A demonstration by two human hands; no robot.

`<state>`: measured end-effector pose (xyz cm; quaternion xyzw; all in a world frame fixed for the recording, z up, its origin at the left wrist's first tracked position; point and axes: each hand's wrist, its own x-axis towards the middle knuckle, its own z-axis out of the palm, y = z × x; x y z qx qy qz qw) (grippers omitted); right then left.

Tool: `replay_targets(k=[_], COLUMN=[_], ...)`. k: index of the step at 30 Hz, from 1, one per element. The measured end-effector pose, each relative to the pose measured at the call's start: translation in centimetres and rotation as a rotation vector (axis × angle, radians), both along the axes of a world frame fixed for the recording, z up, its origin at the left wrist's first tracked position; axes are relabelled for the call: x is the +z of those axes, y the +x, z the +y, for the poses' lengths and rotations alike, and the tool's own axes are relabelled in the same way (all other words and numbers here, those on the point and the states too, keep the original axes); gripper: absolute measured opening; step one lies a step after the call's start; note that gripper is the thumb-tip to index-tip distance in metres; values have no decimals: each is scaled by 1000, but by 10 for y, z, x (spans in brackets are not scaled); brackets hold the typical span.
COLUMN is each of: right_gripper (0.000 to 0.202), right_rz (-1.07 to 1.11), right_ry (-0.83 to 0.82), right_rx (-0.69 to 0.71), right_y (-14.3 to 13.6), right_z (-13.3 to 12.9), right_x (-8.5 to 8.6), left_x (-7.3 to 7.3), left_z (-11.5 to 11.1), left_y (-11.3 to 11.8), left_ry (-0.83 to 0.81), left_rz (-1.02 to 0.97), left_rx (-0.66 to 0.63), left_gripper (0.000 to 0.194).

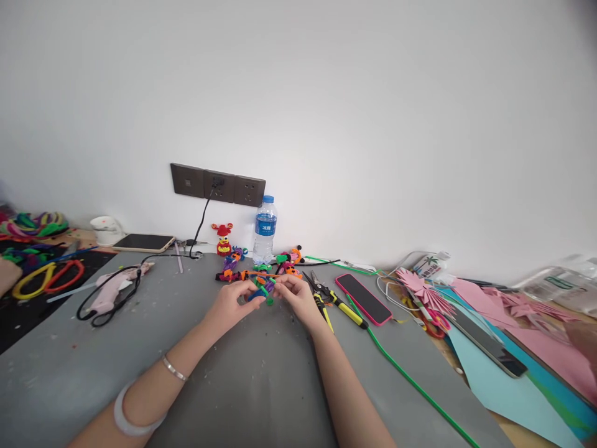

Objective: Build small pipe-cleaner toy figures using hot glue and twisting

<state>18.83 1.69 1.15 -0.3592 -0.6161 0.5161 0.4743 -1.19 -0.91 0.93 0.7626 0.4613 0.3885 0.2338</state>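
My left hand [234, 303] and my right hand [298, 298] meet near the middle of the grey mat, fingers closed on a small blue, green and purple pipe-cleaner figure [265, 289]. Fingertips hide part of it. Just beyond them lie several colourful pipe-cleaner figures, among them an orange and purple one [232, 264] and a green and pink one [289, 256]. A red and yellow figure [224, 240] stands upright near the wall, left of a water bottle [265, 231].
Yellow-handled pliers [347, 311], a pink-cased phone [364, 298] and a long green pipe cleaner [410, 376] lie to the right. A pink glue gun [109, 292] with a black cord is left. Another person's hand [8, 274] shows at the left edge.
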Motion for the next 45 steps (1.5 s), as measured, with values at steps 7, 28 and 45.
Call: replay_targets(k=[7, 28, 45], right_gripper=[34, 37, 19], right_rz=[78, 332, -401], right_ry=[42, 39, 292], right_rx=[-131, -658, -536], right_y=[6, 31, 26], right_z=[3, 21, 20], right_x=[2, -5, -18], left_x=[5, 6, 10], left_z=[0, -8, -7], left_y=[-2, 3, 4], left_ry=[4, 34, 17], left_rz=[-20, 224, 264], left_rx=[16, -200, -241], left_gripper=[22, 44, 40])
